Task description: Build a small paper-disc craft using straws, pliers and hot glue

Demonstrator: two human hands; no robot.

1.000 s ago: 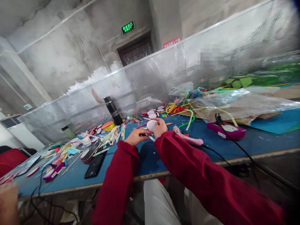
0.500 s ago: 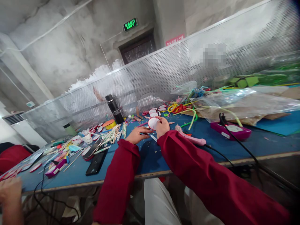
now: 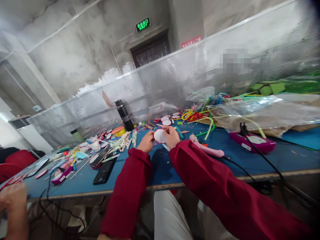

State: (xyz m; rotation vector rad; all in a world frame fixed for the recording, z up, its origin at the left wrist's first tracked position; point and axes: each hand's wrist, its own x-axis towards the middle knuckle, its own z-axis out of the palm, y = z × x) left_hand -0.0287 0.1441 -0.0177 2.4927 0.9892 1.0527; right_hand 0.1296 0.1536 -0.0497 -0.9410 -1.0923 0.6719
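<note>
A round white disc with a red rim [image 3: 159,136] is held up above the blue table between my two hands. My left hand [image 3: 147,141] grips its left edge, fingers closed. On the right edge, my right hand [image 3: 171,137] pinches the disc between thumb and fingers. Similar red-rimmed white discs [image 3: 166,123] lie on the table just beyond. To the right of my right hand rests a pink hot glue gun [image 3: 208,149] with a black cord. A pale stick-like piece [image 3: 165,146] lies below the disc, partly hidden.
A black bottle [image 3: 124,115] stands by the perforated metal screen [image 3: 160,86]. Wooden sticks [image 3: 121,141] and a black phone [image 3: 105,171] lie left. Purple boxes [image 3: 252,141] with cords sit on both sides. Another person's hand [image 3: 15,196] is at the far left edge.
My left hand has come up and closed on the disc's left edge; before, it was open beside it. The disc has shifted slightly left and lower. The view has turned slightly.
</note>
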